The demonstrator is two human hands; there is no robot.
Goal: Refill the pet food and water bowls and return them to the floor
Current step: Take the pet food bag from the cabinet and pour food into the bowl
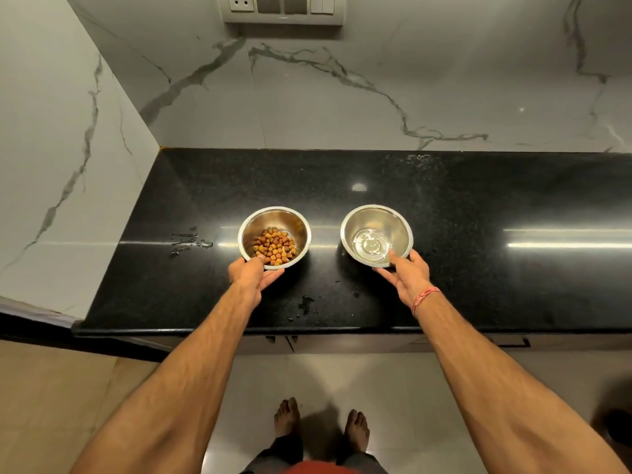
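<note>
Two steel bowls stand on the black counter point(478, 285), side by side and apart, with a strip of bare counter between them. The food bowl point(274, 237) sits at roughly 11 o'clock from the frame centre and holds a shallow heap of brown kibble point(274, 245) gathered toward its near side. The water bowl point(376, 235) sits at roughly 1 o'clock from the frame centre, at 3 o'clock of the food bowl, and holds a shallow layer of clear water over its bottom. The left hand point(251, 277) grips the food bowl at the bowl's 6 o'clock: the thumb hooks over the rim and the fingers curl under the outer wall. The right hand point(407, 278) grips the water bowl at about its 5 o'clock: the thumb lies over the rim and the fingers reach beneath the near wall. A red thread band point(424, 297) circles the right wrist. Whether either bowl is lifted clear of the counter cannot be told. Water drops point(188, 241) lie on the counter at 9 o'clock of the food bowl; smaller drops point(305, 304) lie near the counter's front edge, between the two forearms. A switch panel point(282, 8) is mounted on the marble wall at 12 o'clock. Two bare feet point(321, 427) stand on the pale floor at 6 o'clock.
</note>
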